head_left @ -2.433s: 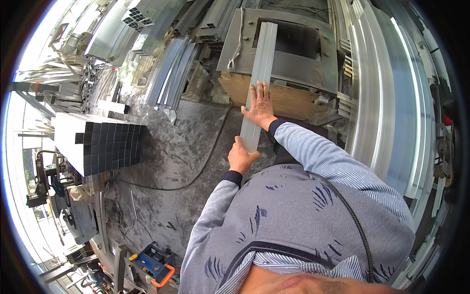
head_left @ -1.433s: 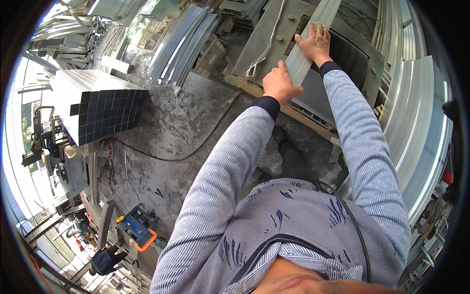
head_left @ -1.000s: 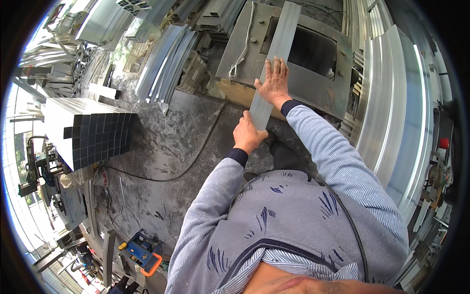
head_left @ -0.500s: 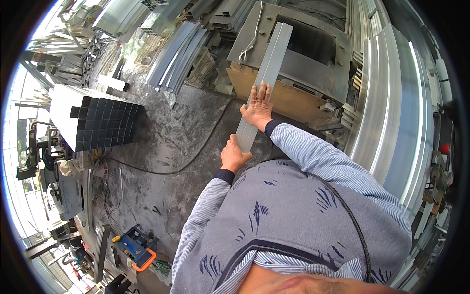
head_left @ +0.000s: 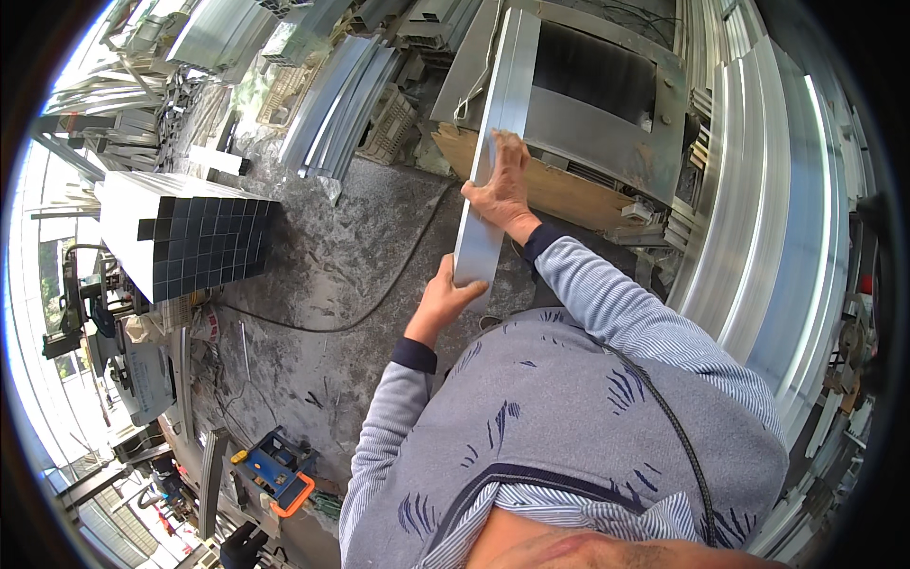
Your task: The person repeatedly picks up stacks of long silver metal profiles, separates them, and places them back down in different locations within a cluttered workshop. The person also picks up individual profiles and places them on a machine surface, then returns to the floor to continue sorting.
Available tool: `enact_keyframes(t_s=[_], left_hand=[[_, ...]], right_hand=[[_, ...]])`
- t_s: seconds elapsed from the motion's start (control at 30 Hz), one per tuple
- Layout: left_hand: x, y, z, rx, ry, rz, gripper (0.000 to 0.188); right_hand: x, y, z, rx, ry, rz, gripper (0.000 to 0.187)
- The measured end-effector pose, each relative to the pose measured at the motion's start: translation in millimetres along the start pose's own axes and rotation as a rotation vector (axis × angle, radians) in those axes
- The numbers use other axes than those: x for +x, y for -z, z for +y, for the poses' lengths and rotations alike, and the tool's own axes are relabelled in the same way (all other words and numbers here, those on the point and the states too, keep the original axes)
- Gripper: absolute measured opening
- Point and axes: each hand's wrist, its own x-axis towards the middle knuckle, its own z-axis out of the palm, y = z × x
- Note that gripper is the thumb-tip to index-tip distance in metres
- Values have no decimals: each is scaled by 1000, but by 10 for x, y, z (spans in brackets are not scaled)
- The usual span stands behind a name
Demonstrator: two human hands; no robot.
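Note:
A long silvery metal profile (head_left: 509, 81) stretches away from me, its far part over the edge of a grey metal machine box (head_left: 583, 123). My left hand (head_left: 445, 296) is closed round its near end, thumb across the top. Further along, my right hand (head_left: 502, 188) grips the same profile by its edges, fingers bent over the upper face. The undersides of both hands' grips are hidden.
Stacked square tubes (head_left: 204, 237) stand at left. Long metal profiles (head_left: 749, 190) lie along the right side. A black cable (head_left: 365, 318) crosses the stained floor (head_left: 322, 247). A blue and orange toolbox (head_left: 275, 474) sits at lower left, and a plastic crate (head_left: 387, 123) beside more profiles.
The profile has shifted left and tilted, showing more of its side face. My right hand's fingers have gone from lying nearly flat on it to gripping it.

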Motion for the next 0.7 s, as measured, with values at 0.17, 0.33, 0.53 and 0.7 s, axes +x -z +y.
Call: enact_keyframes(t_s=[0.17, 0.33, 0.53, 0.7], left_hand=[[594, 17, 280, -965, 98, -552, 85], [1576, -247, 966, -326, 34, -289, 70], [2427, -518, 1992, 613, -76, 203, 78], [2614, -594, 2166, 676, -100, 231, 87]], right_hand=[[495, 112, 472, 375, -22, 174, 107], [1261, 320, 1152, 654, -231, 215, 101], [2330, 393, 1503, -491, -38, 71, 98], [2747, 299, 1673, -606, -153, -62, 96]])
